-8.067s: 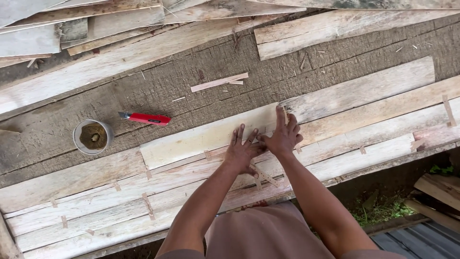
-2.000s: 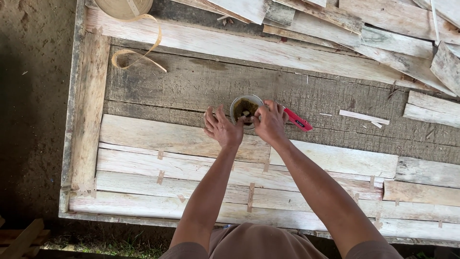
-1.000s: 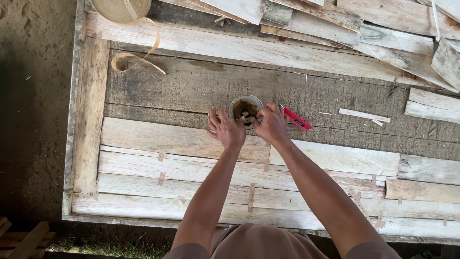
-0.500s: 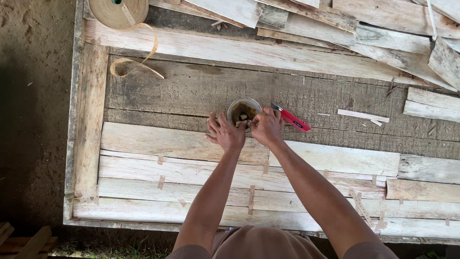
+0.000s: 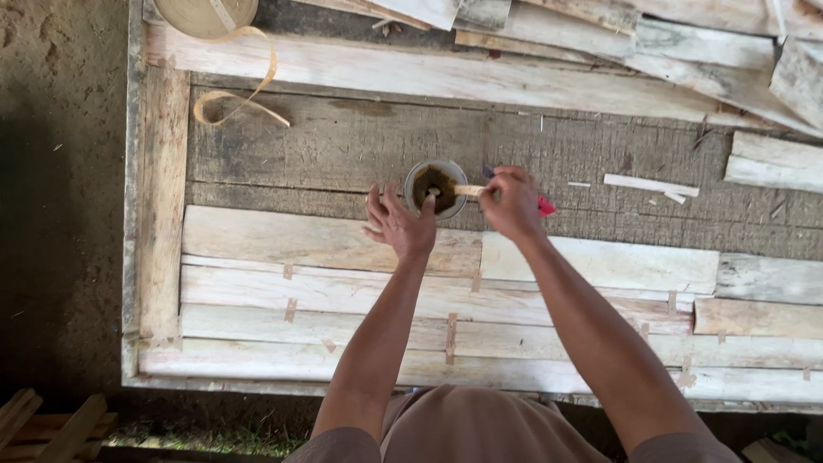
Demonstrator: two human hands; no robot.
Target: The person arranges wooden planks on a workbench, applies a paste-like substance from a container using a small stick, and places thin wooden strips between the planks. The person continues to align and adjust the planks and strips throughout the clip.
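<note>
We have a small round tin (image 5: 435, 189) of dark brown paste standing on the grey board of the tabletop (image 5: 343, 146), just beyond the pale wood sheets (image 5: 326, 244) laid edge to edge and joined with short tape tabs. Our right hand (image 5: 512, 204) is closed in a grip on a thin flat wooden stick (image 5: 463, 191), whose far end reaches into the tin. Our left hand (image 5: 399, 225) is open, fingers spread, holding nothing, and sits just beside the tin's near rim.

To do this well, we judge it best to steady the tin with the free hand so it does not tip or slide while the stick works inside it. We should load only the tip, wipe the surplus on the rim, and lift straight up so nothing drips onto the clean sheets. A red-handled tool (image 5: 543, 206) lies partly hidden under the right hand, so we keep the wrist from knocking it. A roll of pale tape (image 5: 206, 13) sits well apart at the far corner.
</note>
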